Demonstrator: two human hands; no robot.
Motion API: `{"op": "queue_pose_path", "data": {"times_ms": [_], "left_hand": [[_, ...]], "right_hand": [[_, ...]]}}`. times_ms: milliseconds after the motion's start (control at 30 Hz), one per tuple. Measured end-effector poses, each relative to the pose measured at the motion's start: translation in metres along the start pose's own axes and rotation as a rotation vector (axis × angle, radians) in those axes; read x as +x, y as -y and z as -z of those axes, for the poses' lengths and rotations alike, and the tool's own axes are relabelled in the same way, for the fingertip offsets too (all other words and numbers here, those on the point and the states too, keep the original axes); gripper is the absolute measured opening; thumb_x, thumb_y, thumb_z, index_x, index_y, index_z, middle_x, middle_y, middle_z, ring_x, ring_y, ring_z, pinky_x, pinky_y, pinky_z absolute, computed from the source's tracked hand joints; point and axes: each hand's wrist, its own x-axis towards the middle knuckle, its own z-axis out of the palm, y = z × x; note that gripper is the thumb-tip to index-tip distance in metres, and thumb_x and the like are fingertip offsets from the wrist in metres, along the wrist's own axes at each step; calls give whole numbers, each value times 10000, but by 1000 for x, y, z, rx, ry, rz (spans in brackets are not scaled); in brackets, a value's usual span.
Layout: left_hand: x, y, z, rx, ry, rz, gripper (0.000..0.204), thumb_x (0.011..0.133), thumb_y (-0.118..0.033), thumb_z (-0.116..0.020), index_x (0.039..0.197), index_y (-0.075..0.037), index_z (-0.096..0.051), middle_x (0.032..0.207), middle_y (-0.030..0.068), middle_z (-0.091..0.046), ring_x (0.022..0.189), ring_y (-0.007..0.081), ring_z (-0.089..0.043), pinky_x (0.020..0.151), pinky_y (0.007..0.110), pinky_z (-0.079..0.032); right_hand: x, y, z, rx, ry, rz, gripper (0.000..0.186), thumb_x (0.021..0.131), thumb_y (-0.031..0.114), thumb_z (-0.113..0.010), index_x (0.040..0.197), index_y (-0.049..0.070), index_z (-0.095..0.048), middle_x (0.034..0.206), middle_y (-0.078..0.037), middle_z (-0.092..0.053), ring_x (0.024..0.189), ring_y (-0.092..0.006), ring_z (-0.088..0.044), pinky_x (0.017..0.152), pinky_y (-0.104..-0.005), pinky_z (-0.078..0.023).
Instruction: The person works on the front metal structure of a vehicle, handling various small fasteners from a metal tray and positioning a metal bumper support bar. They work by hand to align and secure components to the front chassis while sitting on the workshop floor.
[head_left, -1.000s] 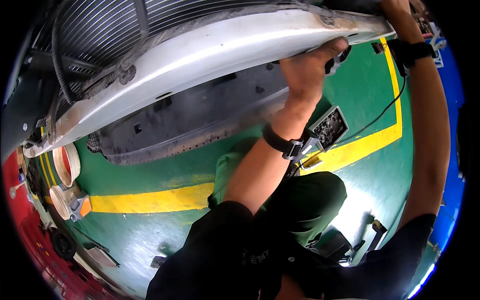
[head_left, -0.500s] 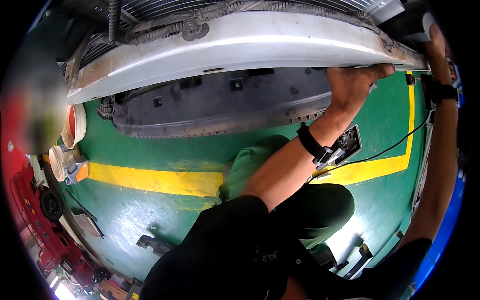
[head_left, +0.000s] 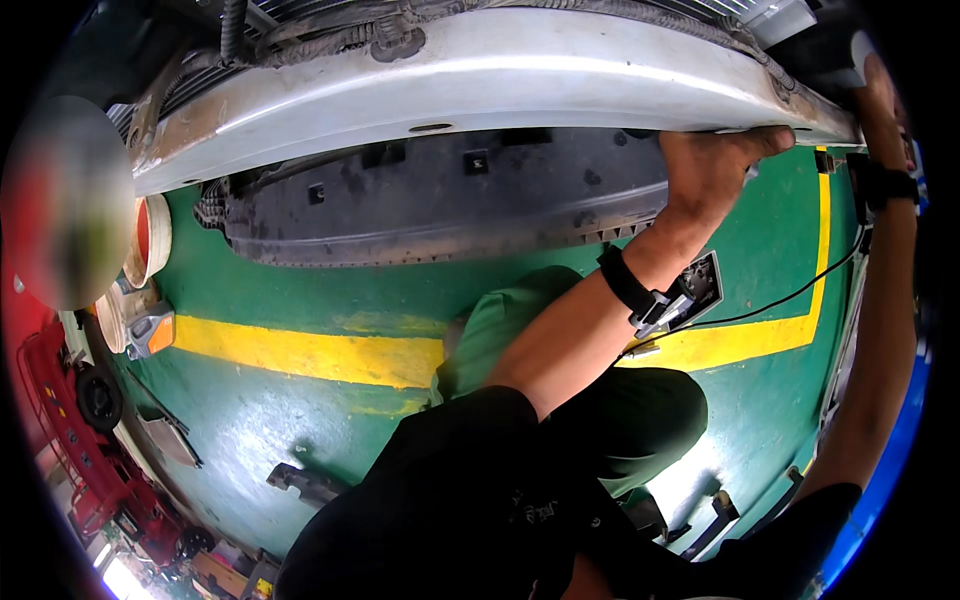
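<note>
left hand: sitting at lower edge of beam. right hand: sitting near beam's end. both are hiding their grip: indiscernible.

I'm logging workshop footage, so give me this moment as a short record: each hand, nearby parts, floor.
Left hand: at the lower edge of a long, curved silver-white metal beam; fingers hidden
Right hand: near the beam's right end; grip unclear
Below beam: long black plastic panel, lying on the glossy green floor
Beside left forearm: grey rectangular tray, partly hidden
Far left: pale round tub with reddish inside, beside the panel's left end
Floor marking: broad yellow painted line
</note>
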Motion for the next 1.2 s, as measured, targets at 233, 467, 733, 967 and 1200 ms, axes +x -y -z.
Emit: {"op": "queue_pose_path", "data": {"times_ms": [233,467,733,967,1200], "left_hand": [[-9,34,2,558,69,-40,159,845,-165,-770,887,-13,-747,885,67,-725,856,151,-668,803,286,-527],[3,15,1,106,-204,212,452,876,-147,-746,1274,-22,-573,1221,72,-650,1106,225,-651,971,458,-547],[-3,20,8,165,-132,255,591,822,-336,-810,1246,8,-583,1224,93,-652,1164,222,-622,1024,385,-498],[2,17,13,144,-156,244,635,809,-328,-824,1276,8,-556,1237,89,-646,1149,225,-633,1018,391,-504],[-3,24,8,134,-146,245,569,847,-299,-791,1259,25,-570,1223,111,-651,1137,234,-640,1022,441,-503]], "right_hand": [[-7,7,26,-44,107,-46,183,830,145,-593,947,88,-721,979,-161,-707,940,-327,-685,770,-437,-550],[36,57,40,14,278,-256,181,854,163,-581,909,107,-744,952,-149,-727,903,-311,-710,729,-427,-571],[29,58,53,-17,262,-120,168,835,140,-607,927,116,-746,940,-123,-734,887,-299,-714,757,-386,-570],[32,62,55,13,302,-209,228,832,179,-619,1006,105,-746,983,-138,-734,893,-297,-716,731,-403,-570],[23,40,27,16,-28,-47,158,814,134,-580,845,36,-700,855,-144,-704,799,-302,-681,693,-415,-547]]}}
